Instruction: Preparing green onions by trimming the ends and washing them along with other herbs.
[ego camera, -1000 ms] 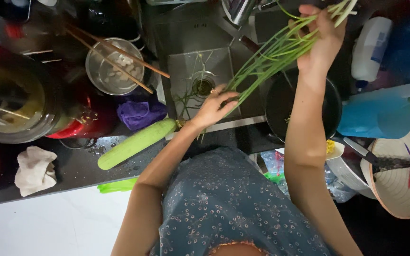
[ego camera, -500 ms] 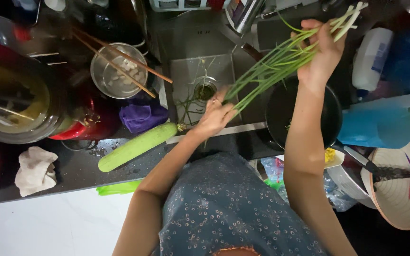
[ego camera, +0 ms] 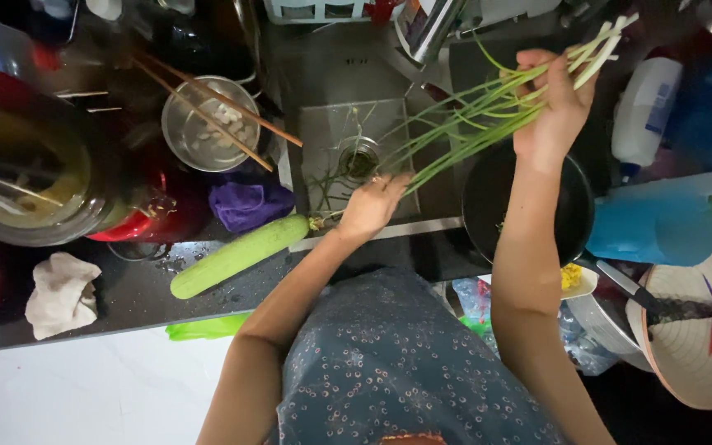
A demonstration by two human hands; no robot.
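Note:
My right hand (ego camera: 555,105) is raised over the sink (ego camera: 348,78), closed around a bunch of green onions (ego camera: 473,117) near their white ends. The long green leaves slope down to the left. My left hand (ego camera: 370,206) is lower, at the sink's front edge, with its fingers pinching the leaf tips. Trimmed green bits lie around the drain (ego camera: 360,158) just beyond that hand.
A long pale green gourd (ego camera: 238,255) lies on the dark counter left of the sink. Beyond it stand a steel bowl (ego camera: 208,124) with chopsticks, a purple cloth (ego camera: 250,203) and a large pot (ego camera: 30,177). A black pan (ego camera: 529,206), a white bottle (ego camera: 644,107) and a conical hat (ego camera: 694,330) sit right.
My left hand has slid a little down along the onion leaves toward the sink's front edge. The right hand keeps the bunch raised, nearly still.

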